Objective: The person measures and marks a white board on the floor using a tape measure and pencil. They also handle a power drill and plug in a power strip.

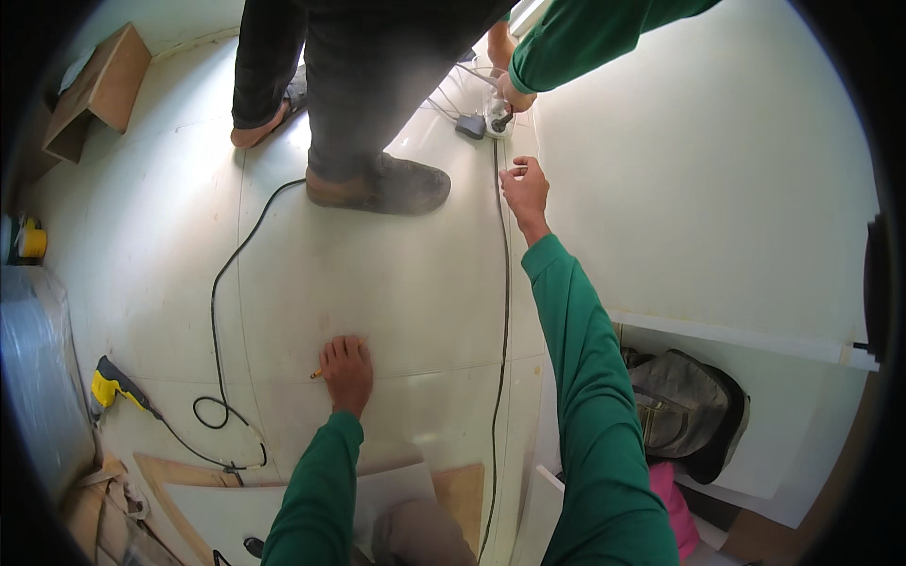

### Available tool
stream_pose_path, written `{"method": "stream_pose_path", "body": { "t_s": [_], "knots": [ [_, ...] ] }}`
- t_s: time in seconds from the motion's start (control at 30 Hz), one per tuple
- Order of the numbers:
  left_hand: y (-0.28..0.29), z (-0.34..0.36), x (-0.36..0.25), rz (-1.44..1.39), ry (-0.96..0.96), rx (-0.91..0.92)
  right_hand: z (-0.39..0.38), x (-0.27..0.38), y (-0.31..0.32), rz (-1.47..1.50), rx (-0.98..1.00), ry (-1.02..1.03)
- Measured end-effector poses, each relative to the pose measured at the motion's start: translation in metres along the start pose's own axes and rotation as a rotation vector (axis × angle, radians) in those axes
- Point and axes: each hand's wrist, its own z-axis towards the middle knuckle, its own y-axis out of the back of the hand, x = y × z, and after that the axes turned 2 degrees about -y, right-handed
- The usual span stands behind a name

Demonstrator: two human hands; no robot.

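Observation:
My left hand (pixel 347 375) rests knuckles up on the pale tiled floor, its fingers closed around a thin yellow-orange pencil (pixel 316 374) whose end sticks out to the left. Stretched far forward, my right hand (pixel 527 191) has nothing in it; its fingers are loosely curled and apart. Just beyond it, a co-worker's hand (pixel 515 94) is at a white power strip (pixel 497 117) by the wall. A dark plug adapter (pixel 470 126) sits beside the strip, among thin cords. A black cable (pixel 504 302) runs from the strip back along the floor, left of my right arm.
A co-worker's dark shoe (pixel 401 184) stands ahead. On the left floor lies a yellow-and-black power tool (pixel 111 385) with a looping cord (pixel 215 311). A brown wooden box (pixel 104 90) is at far left. To the right are a white panel (pixel 698 189) and a grey bag (pixel 687 401).

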Motion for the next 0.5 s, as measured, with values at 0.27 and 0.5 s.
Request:
{"method": "stream_pose_path", "body": {
  "t_s": [0.27, 0.5],
  "knots": [
    [0.001, 0.001, 0.002, -0.033, 0.039, 0.02, 0.055, 0.025, -0.017, -0.214, -0.109, 0.046],
    [-0.001, 0.002, 0.002, -0.037, 0.042, 0.022, 0.082, 0.023, -0.028, -0.234, -0.02, 0.019]
  ]
}}
